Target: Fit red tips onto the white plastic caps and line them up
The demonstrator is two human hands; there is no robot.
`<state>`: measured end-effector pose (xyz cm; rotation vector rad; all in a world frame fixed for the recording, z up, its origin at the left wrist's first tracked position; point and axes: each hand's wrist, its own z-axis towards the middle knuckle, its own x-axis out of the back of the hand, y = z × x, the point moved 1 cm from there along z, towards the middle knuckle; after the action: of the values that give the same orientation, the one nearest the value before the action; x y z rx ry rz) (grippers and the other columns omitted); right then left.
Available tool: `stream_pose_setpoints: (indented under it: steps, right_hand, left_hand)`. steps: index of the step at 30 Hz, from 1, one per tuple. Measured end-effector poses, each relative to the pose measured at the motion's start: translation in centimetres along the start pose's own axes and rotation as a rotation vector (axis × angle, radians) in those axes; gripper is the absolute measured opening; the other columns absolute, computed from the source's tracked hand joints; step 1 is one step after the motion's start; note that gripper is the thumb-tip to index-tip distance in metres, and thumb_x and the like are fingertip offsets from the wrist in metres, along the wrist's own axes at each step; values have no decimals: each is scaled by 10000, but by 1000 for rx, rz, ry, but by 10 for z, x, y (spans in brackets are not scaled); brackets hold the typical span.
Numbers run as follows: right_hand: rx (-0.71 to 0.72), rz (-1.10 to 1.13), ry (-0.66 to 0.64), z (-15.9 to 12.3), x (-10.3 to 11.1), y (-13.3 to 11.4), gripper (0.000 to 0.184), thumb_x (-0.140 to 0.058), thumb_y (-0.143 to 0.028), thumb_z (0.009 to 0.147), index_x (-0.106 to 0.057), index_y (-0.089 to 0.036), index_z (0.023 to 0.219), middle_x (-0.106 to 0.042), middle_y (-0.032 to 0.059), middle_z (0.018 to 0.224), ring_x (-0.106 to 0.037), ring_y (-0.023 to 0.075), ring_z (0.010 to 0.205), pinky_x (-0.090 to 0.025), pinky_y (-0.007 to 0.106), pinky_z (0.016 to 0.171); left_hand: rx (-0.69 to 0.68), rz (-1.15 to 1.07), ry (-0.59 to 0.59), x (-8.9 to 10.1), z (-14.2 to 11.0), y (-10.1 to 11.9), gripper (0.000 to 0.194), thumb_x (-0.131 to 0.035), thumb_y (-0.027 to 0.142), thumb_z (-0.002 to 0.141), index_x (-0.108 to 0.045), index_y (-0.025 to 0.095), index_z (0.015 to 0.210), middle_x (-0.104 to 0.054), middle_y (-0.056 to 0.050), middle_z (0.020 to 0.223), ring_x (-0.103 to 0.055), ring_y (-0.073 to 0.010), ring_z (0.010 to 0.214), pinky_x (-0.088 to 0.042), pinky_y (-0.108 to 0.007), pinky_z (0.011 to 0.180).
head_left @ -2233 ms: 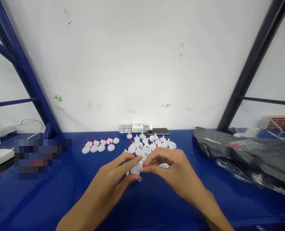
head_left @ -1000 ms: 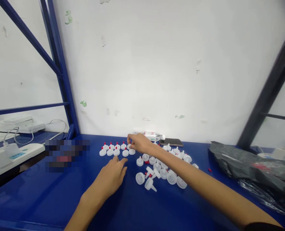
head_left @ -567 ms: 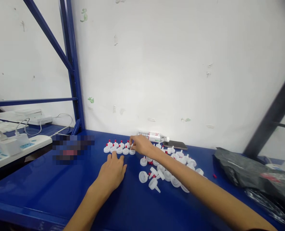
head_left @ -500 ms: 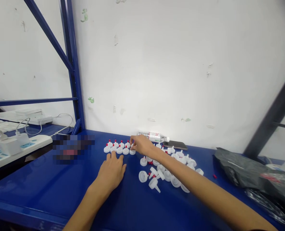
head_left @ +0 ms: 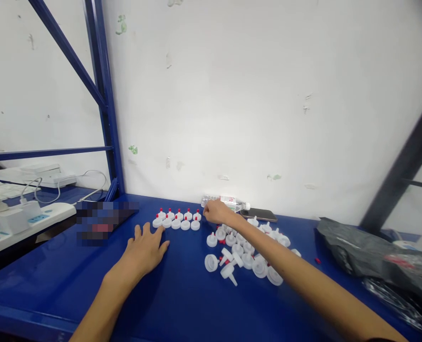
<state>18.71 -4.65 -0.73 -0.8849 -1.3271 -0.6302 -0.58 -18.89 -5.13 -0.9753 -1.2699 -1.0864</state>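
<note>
Two short rows of white nozzle caps with red tips (head_left: pixel 176 223) stand upright on the blue table (head_left: pixel 182 294). My left hand (head_left: pixel 145 249) is open, fingers spread, just in front of the rows' left end. Just right of the rows is my right hand (head_left: pixel 218 212), its fingers curled together; whatever they hold, if anything, is hidden. Under and beside my right forearm lies a loose pile of white nozzle caps (head_left: pixel 247 260), some on their sides or upside down. Small red tips (head_left: pixel 222 242) show among them.
A clear plastic bottle (head_left: pixel 232 203) lies by the wall, with a dark phone (head_left: pixel 262 215) beside it. Grey plastic bags (head_left: pixel 360 251) lie at the right near a loose red tip (head_left: pixel 317 261). A white power strip (head_left: pixel 50 213) is at the left.
My right hand has left the last cap of the back row and moved right; that cap now shows its red tip. My left hand has shifted left with fingers spread wider.
</note>
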Motion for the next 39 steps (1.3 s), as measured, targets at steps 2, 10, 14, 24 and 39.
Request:
stream_pose_setpoints:
  steps: [2,10,14,24,39]
  right_hand:
    - [15,6,-11,-1,-3,-4,339,-640,-347,983,-617,-185,1280,-625,97,1301,-653,244,1090,-570,432,903]
    - [79,12,124,-23,20,-4,199,-586,-149,941,-746,-163,1058,-752,96,1034,-701,228,949,-528,318,811]
    - [150,20,221,-64,35,9,277,-520,-115,923,-752,-219,1031,-776,32,905,-703,202,884,-488,291,774]
    - [413,11,577,-137,-9,44,219,-507,-174,999,-675,-196,1137,-721,90,1087,-625,250,1043,-479,425,942]
    - [583,-14,337,-149,-11,42,247,-524,-314,1043,-753,-228,1076,-711,69,1160,-594,232,1122,-426,403,980]
  left_hand:
    - [-15,-22,-19,-2,3,-4,500,-379,362,1011,-517,222,1471,-453,-222,1475,-386,-446,1407,-447,-546,1013]
    - [-105,-61,29,9,-4,9,485,-439,294,981,-552,188,1441,-450,-236,1475,-406,-435,1394,-446,-549,1021]
    - [-348,-334,78,19,-17,35,426,-410,356,998,-615,206,1340,-594,-158,1294,-586,-316,1192,-464,-471,1011]
    - [-491,-449,-21,10,-41,90,311,-545,313,939,-704,232,1193,-675,-83,1084,-654,-247,959,-484,-357,866]
    - [-485,-451,43,1,-29,87,412,-497,175,880,-672,200,1252,-623,-83,1094,-652,-181,792,-538,-353,811]
